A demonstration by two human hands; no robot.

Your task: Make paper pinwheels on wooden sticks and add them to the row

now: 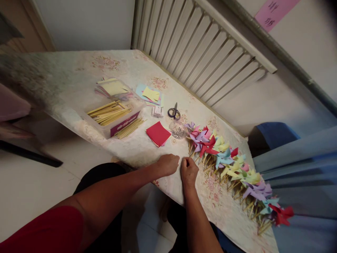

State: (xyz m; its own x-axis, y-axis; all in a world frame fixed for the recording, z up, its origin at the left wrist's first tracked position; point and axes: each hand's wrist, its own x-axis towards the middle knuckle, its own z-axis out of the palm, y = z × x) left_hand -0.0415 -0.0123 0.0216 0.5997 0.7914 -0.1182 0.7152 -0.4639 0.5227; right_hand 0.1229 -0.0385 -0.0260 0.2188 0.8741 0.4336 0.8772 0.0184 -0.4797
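Pale wall [86, 21] and a ribbed radiator [189, 49] run along the far edge of a table [137, 149] spread with a floral cloth. Toward the table's left end sits a clear plastic box [105, 132] with a maroon label [125, 124]; thin sticks [107, 113] fill its near part, and pale yellow paper pieces [113, 86] show at its far end. More loose sticks [129, 128] lie just beside the label. A small clear container [178, 132] holds tiny shiny pieces, too small to make out. Between it and the plastic box stands a small white box [157, 111], with scissors [174, 113] nearby and a stack of pastel paper [151, 94] toward the far edge.

Both hands are near the near edge, close together, beyond the red paper squares [158, 134]. The left hand [169, 165] is curled with fingers folded in; the right hand [189, 172] has thumb and forefinger drawn together. Whether either pinches something cannot be told. Finished pinwheels [223, 156] line the table toward its right corner, beside a blue curtain [302, 168]. Pink paper [275, 14] hangs above; another person's pink garment [13, 103] shows at left.
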